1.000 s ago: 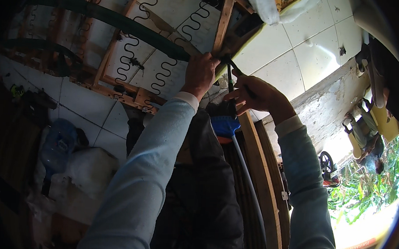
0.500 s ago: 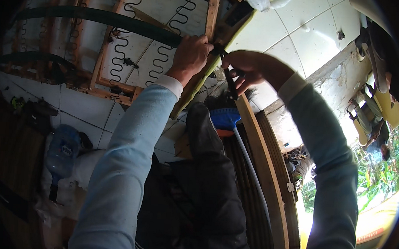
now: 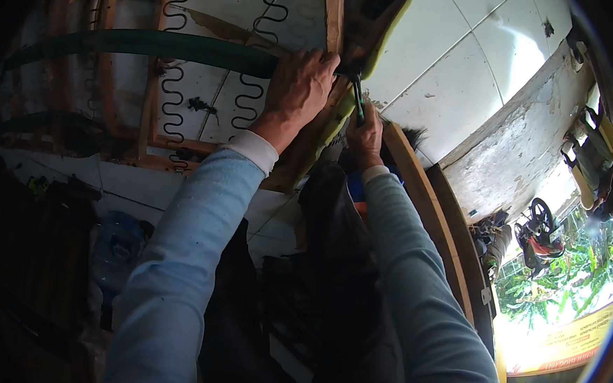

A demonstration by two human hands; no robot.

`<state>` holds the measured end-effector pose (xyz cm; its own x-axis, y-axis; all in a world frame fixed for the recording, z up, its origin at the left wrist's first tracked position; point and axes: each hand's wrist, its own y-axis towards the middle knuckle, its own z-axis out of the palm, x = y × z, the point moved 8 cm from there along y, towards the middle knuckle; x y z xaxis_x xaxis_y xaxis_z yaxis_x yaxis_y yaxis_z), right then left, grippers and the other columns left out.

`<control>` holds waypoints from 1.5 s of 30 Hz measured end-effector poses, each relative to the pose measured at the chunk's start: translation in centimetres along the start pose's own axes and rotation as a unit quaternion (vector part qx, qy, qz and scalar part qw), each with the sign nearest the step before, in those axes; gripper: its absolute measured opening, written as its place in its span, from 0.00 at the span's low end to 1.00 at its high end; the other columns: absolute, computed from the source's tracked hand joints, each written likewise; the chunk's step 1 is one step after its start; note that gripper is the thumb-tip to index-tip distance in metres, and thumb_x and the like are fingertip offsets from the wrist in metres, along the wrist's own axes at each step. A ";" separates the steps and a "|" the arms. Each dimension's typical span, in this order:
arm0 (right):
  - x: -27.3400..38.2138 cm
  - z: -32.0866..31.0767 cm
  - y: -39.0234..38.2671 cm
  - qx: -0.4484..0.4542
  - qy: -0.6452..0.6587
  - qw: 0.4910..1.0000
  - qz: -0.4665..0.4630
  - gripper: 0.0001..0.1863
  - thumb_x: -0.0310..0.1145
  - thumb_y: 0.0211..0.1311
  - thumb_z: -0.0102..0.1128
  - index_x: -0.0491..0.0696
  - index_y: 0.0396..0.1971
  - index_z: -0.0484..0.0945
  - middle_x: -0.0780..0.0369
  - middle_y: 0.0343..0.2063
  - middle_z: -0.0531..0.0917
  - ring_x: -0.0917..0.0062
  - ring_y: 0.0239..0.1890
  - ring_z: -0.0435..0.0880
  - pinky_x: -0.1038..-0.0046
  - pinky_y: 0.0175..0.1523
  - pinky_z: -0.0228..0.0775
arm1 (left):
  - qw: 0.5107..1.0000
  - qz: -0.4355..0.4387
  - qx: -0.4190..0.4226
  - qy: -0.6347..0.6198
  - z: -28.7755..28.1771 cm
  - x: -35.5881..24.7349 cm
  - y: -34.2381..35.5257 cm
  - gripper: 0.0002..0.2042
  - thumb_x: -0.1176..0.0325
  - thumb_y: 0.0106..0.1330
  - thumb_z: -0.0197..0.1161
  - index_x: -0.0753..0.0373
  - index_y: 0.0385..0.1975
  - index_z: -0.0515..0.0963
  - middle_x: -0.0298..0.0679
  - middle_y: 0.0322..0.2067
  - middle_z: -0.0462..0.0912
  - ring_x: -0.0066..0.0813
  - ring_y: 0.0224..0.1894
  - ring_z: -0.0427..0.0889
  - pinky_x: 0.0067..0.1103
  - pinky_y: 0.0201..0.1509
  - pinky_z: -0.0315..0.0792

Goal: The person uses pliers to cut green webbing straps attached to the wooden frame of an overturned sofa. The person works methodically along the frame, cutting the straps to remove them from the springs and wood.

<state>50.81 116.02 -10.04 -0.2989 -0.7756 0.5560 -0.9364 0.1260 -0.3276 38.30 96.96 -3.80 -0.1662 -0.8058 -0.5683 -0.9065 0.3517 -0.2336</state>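
Observation:
A dark green webbing strap stretches across a wooden furniture frame fitted with zigzag springs. My left hand is closed on the strap's right end, pressing it at the frame's side rail. Yellowish foam edging runs along the outside of that rail. Just right of it, my right hand grips the handle of a slim tool that looks like a hammer. Its dark head meets the rail beside my left fingertips. Whatever lies under the left fingers is hidden.
A long wooden beam lies to the right of my leg, beside a low worn wall. At the lower left stands a blue water jug. A second green strap crosses the frame. Outside are plants and a motorbike.
My right hand has swung down and in, its forearm now nearer my body, and the tool's head is at the rail. My left hand still grips the strap. The view has shifted slightly.

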 end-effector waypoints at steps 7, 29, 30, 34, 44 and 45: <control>3.7 -1.9 -2.1 -0.002 -0.043 0.996 0.084 0.16 0.31 0.62 0.65 0.49 0.50 0.79 0.47 0.38 0.81 0.47 0.44 0.83 0.50 0.48 0.76 | 0.998 -0.058 0.016 -0.003 0.3 0.4 -1.3 0.10 0.64 0.73 0.63 0.54 0.51 0.80 0.39 0.42 0.87 0.43 0.47 0.83 0.39 0.52 0.75; 12.2 -10.6 7.2 0.633 0.060 0.587 0.501 0.12 0.30 0.57 0.53 0.39 0.39 0.70 0.34 0.47 0.85 0.50 0.35 0.91 0.37 0.48 0.85 | 0.996 -0.064 -0.033 -0.044 -1.9 -1.3 -1.8 0.15 0.70 0.69 0.60 0.49 0.50 0.88 0.29 0.42 0.84 0.33 0.50 0.80 0.33 0.57 0.72; 12.9 -10.5 8.0 0.646 0.029 0.585 0.489 0.14 0.30 0.58 0.53 0.38 0.41 0.69 0.33 0.48 0.85 0.48 0.37 0.91 0.37 0.50 0.84 | 0.997 -0.060 -0.023 -0.034 -1.8 -1.6 -1.7 0.14 0.69 0.69 0.60 0.49 0.50 0.88 0.29 0.42 0.83 0.33 0.50 0.80 0.33 0.57 0.72; 14.5 -10.4 9.6 0.635 -0.108 0.611 0.460 0.17 0.32 0.65 0.52 0.37 0.49 0.71 0.42 0.39 0.87 0.51 0.37 0.91 0.40 0.49 0.85 | 0.998 -0.045 -0.031 -0.018 -1.9 -2.3 -1.8 0.13 0.69 0.68 0.61 0.52 0.49 0.88 0.31 0.38 0.83 0.33 0.49 0.80 0.32 0.55 0.72; 9.3 -7.4 0.5 0.294 -0.102 0.924 0.222 0.22 0.46 0.72 0.58 0.38 0.37 0.84 0.41 0.30 0.86 0.44 0.35 0.89 0.49 0.45 0.80 | 0.971 -0.191 -0.023 -0.142 -1.1 -0.7 -2.8 0.10 0.62 0.73 0.62 0.63 0.38 0.85 0.47 0.34 0.86 0.48 0.40 0.88 0.39 0.43 0.80; 8.1 -6.4 -0.2 0.251 -0.103 0.941 0.203 0.21 0.46 0.72 0.59 0.39 0.37 0.83 0.41 0.29 0.86 0.44 0.35 0.88 0.49 0.44 0.79 | 0.968 -0.226 0.008 -0.111 -0.3 -0.9 -2.6 0.12 0.60 0.74 0.61 0.63 0.37 0.84 0.48 0.33 0.87 0.49 0.40 0.88 0.40 0.42 0.81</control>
<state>47.41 113.62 -0.56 -0.5222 -0.8368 0.1643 -0.5332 0.1700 -0.8288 40.65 96.61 -2.44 0.3359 -0.7571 -0.5603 -0.8605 -0.0047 -0.5095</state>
